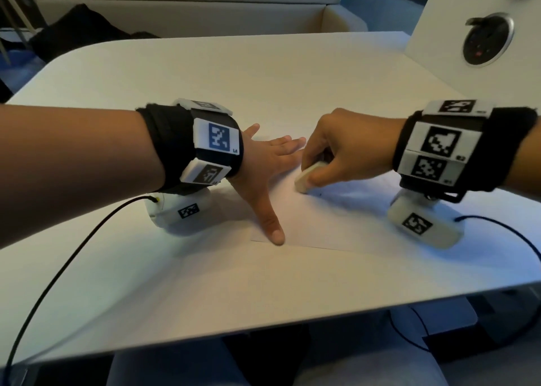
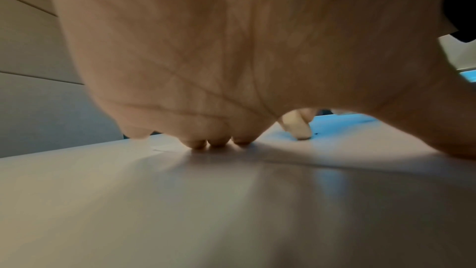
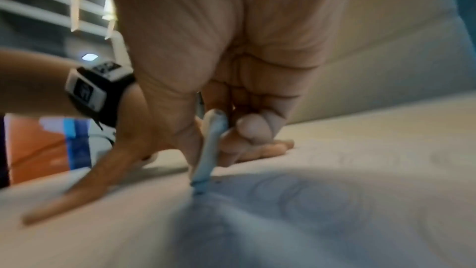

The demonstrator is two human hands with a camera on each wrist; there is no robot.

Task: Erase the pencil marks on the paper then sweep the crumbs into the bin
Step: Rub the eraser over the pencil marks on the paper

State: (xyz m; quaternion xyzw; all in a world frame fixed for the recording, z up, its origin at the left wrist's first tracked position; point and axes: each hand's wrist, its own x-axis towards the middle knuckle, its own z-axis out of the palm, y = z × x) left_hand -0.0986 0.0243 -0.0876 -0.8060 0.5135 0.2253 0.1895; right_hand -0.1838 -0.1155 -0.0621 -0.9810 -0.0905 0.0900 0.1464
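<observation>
White rounded table (image 1: 263, 72) carries a white paper sheet (image 1: 322, 224), cream sofa (image 1: 175, 5) behind. Left hand (image 1: 263, 163) lies flat on the sheet's left part, fingers straight and spread, thumb near the sheet's near edge; fingertips (image 2: 219, 143) press down. Right hand (image 1: 342, 148) on the sheet's middle, fingers and thumb curled round a small white oblong eraser (image 1: 307, 177), its tip touching the sheet just beside the left hand's fingers. Tiny dark crumbs (image 1: 320, 194) beside the eraser tip. Faint pencil swirls (image 3: 322, 201) on the sheet, blurred.
</observation>
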